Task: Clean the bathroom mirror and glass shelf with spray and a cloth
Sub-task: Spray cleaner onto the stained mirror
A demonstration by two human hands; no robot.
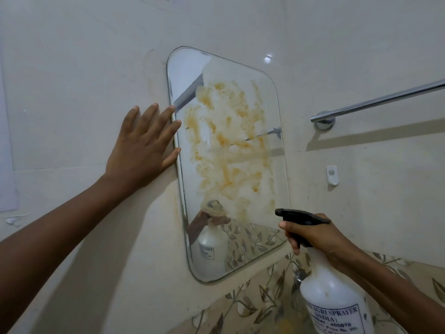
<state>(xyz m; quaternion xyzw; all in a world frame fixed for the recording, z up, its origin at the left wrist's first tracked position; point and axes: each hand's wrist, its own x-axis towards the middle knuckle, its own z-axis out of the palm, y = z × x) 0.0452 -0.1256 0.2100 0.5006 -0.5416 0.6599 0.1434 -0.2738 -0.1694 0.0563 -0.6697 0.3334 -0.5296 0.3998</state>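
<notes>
A rounded frameless mirror (255, 237) hangs tilted on the pale tiled wall, its middle smeared with orange-brown stains (228, 141). My left hand (142, 148) lies flat on the wall with fingers spread, the fingertips touching the mirror's left edge. My right hand (313, 237) grips a white spray bottle (334, 297) by its black trigger head (301, 216), at the mirror's lower right corner. The nozzle points left toward the glass. The bottle and hand are reflected in the mirror's lower part. No cloth or glass shelf is in view.
A chrome towel rail (375, 102) runs along the wall to the right of the mirror. A small white wall hook (332, 174) sits below it. Leaf-patterned tiles (252, 307) cover the wall under the mirror.
</notes>
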